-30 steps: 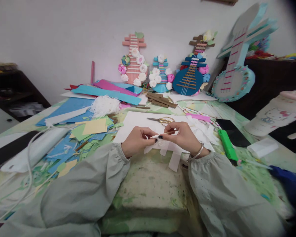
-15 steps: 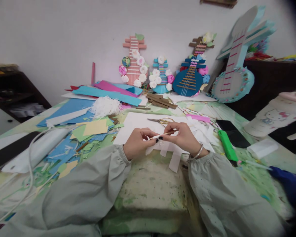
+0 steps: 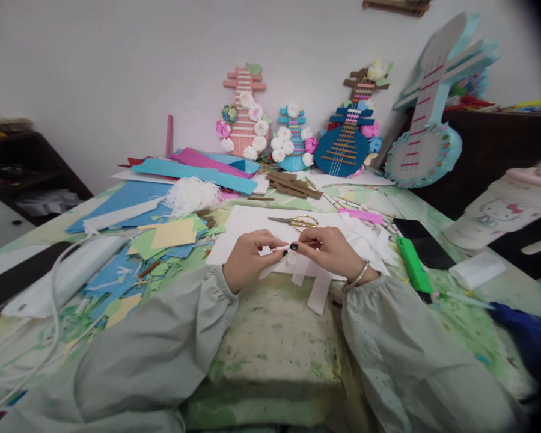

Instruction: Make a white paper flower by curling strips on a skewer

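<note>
My left hand (image 3: 252, 258) and my right hand (image 3: 331, 249) meet over the front edge of a white sheet (image 3: 234, 228). Both are closed in a pinch on a thin stick, mostly hidden by the fingers, with something white at its left part. Strips of white paper (image 3: 319, 291) hang over the sheet's edge just below the fingers. Gold-handled scissors (image 3: 304, 221) lie on the sheet behind my hands.
Left are paper scraps (image 3: 174, 233), white string (image 3: 193, 195) and a cable (image 3: 56, 288). Decorated paper lutes (image 3: 342, 147) stand against the wall. A green tool (image 3: 412, 264), a black phone (image 3: 424, 242) and a cup (image 3: 496, 210) are at the right.
My right fingers have shifted along the stick toward my left hand and now cover more of it. The whole view has moved slightly.
</note>
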The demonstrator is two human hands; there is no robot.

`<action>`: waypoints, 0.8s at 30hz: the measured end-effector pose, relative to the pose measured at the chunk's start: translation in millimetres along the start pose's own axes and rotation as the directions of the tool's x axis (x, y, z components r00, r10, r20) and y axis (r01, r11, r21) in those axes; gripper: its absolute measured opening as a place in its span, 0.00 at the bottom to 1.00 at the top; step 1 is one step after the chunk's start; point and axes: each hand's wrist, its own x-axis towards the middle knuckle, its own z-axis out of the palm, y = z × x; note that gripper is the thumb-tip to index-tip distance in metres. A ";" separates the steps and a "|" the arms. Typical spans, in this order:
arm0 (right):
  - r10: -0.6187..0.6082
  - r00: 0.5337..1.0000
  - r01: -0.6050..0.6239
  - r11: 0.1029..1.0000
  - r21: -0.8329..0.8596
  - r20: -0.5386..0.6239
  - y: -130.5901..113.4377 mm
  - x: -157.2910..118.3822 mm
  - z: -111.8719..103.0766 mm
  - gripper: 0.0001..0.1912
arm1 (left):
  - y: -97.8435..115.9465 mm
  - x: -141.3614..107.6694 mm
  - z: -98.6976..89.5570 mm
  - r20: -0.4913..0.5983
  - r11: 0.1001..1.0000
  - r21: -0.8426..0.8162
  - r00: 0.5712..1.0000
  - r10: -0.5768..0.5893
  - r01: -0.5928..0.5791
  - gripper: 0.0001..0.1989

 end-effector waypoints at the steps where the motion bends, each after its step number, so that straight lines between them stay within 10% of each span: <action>1: 0.002 1.000 -0.002 1.000 -0.023 0.010 1.5 0.1 1.0 0.21 | -0.3 -0.2 0.6 -0.012 1.000 0.013 1.000 0.011 -0.011 0.08; 24: 0.255 0.963 -0.215 0.919 0.330 -0.082 0.7 0.0 8.7 0.19 | 2.7 -2.1 0.5 0.017 0.998 -0.066 1.000 0.001 0.000 0.11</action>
